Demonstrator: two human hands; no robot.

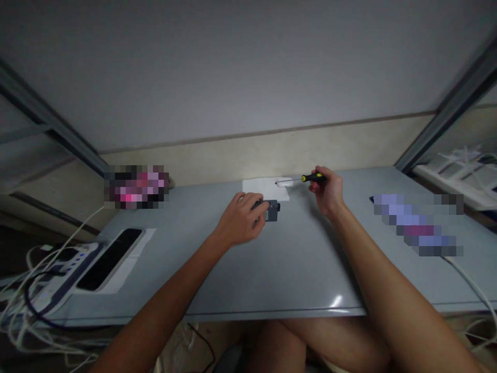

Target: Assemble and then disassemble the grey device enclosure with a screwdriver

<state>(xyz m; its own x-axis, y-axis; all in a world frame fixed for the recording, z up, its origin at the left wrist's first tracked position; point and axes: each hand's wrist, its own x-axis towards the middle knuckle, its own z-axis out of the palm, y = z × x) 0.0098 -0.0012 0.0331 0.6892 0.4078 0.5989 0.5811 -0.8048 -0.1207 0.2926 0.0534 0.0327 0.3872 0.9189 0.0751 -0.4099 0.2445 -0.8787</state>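
Observation:
My left hand (240,220) is closed around a small dark grey boxy device (274,211) at the middle of the grey table (279,269). The fingers cover most of it, so its exact kind is unclear. In my right hand (329,192) is a screwdriver (313,177) with a black and yellow handle. Its thin metal shaft points left, over or beside a small white rounded object (286,182); whether the two touch I cannot tell. That object lies on a sheet of white paper (253,187) near the back edge, just beyond the device.
At left, a phone (112,259) with a dark screen lies on white paper beside a power strip (73,264) with tangled cables. Blurred-out items sit at back left and at right. Behind the table stands a wall (205,160), with metal posts (423,137) at both sides.

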